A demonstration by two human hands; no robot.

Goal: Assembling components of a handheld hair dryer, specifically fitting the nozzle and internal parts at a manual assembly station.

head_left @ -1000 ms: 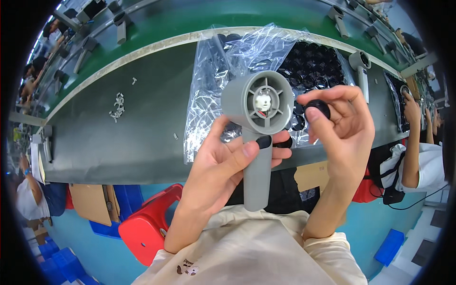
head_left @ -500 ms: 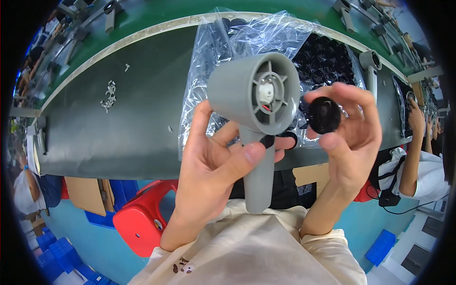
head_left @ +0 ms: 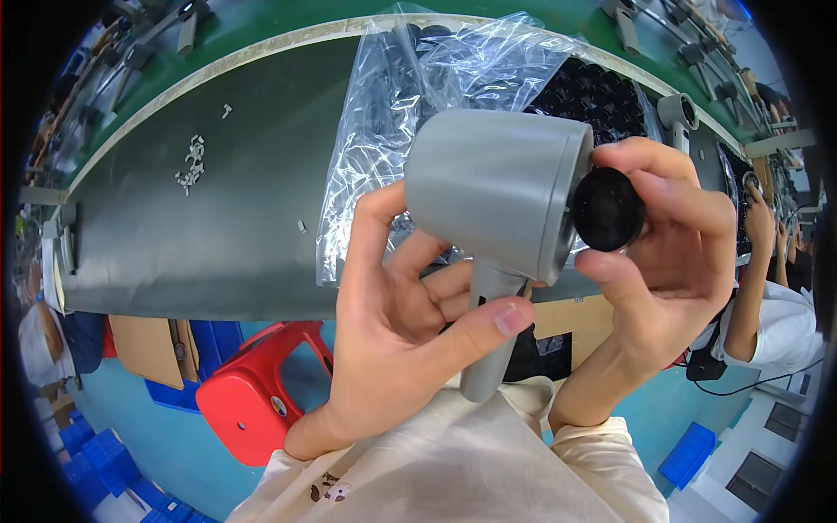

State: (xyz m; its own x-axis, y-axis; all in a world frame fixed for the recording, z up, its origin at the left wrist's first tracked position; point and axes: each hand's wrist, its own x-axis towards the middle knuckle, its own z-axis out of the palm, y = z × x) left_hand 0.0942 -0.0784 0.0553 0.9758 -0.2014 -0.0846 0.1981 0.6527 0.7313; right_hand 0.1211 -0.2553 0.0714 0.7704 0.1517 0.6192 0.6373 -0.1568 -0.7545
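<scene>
Stretching across the upper picture, a dark grey workbench point(head_left: 218, 227) with a green conveyor strip point(head_left: 288, 22) behind it carries a crumpled clear plastic bag point(head_left: 384, 131) and a tray of black round parts point(head_left: 602, 91); a few small pale bits point(head_left: 190, 163) lie scattered on its left, and a red stool point(head_left: 253, 401) stands on the blue floor below. Nearer the camera, held up in front of the person's chest, is a grey hair-dryer housing point(head_left: 488, 187), barrel pointing right and handle hanging down. The left hand point(head_left: 401, 331) grips it with fingers curled behind the barrel's base and the thumb point(head_left: 488, 321) pressed across the handle, so that hand is closed on the housing. The right hand point(head_left: 671, 253) pinches a black round cap point(head_left: 608, 209) between thumb below and fingers above, clamped on its rim. The cap sits right at the barrel's open end, touching or just entering it; whether it is fully seated cannot be told, since the rim hides the joint. Judging by this, the cap is brought to the mouth and aligned, while pressing or turning it home appears yet to be done. At far right another person's arm point(head_left: 754, 261) works at the same bench.
</scene>
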